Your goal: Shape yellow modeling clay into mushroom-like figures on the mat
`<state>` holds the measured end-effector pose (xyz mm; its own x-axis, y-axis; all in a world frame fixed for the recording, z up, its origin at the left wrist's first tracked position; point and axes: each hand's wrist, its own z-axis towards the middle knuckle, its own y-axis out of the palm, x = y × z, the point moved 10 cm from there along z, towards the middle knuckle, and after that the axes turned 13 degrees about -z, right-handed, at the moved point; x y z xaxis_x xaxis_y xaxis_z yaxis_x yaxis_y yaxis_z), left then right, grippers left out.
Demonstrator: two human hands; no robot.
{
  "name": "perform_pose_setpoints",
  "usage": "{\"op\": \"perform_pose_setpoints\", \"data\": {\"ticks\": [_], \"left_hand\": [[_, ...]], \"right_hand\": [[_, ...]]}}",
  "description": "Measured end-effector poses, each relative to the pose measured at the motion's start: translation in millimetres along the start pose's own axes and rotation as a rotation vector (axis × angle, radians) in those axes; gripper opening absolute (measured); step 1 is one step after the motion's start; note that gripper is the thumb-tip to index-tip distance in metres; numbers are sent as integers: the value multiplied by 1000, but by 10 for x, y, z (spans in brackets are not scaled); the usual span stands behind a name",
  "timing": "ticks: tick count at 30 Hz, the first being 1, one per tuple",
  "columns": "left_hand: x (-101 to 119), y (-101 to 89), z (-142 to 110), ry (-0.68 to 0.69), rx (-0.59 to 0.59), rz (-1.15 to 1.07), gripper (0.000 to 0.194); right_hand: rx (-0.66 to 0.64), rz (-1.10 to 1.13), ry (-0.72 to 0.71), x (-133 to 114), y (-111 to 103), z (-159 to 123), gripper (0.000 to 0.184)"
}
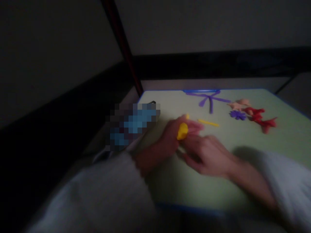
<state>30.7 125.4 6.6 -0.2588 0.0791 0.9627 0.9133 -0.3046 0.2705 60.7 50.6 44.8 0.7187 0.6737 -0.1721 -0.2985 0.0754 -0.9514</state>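
Note:
Low over a pale board, my left hand (171, 134) holds a rounded lump of yellow modelling clay (182, 131), its fingers pointing right behind the lump. A small yellow tip shows just above that hand. My right hand (211, 155) comes in from the right with curled fingers, its fingertips pressed to the lower side of the clay. Blur hides exactly how the fingertips grip. Just beyond the hands, a thin yellow clay strip (208, 123) lies on the board.
The board (243, 187) has a blue rim. Purple clay strips (211, 103) lie crossed at its far edge. To the right are a purple flower-like piece (238, 115), peach clay (239, 104) and red clay pieces (259, 118). A pixelated blue object (136, 123) sits at left.

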Motion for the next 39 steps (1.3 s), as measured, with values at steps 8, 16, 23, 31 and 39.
{"op": "perform_pose_setpoints", "data": {"ticks": [8,16,23,31,39], "left_hand": [[-90,187,-134,-87,-106,-96,40],[-52,206,-157,-61,-131,-31,40],[-54,192,-210,48,-13,29,44],[46,260,-171,56,-115,11,39],[493,196,-253,336,-105,34,29]], "right_hand": [[-69,-177,52,46,64,58,18],[-68,-145,85,108,66,61,19],[-87,-103,53,4,76,59,11],[-10,-32,95,120,20,29,14],[171,768,186,215,-46,20,28]]}}
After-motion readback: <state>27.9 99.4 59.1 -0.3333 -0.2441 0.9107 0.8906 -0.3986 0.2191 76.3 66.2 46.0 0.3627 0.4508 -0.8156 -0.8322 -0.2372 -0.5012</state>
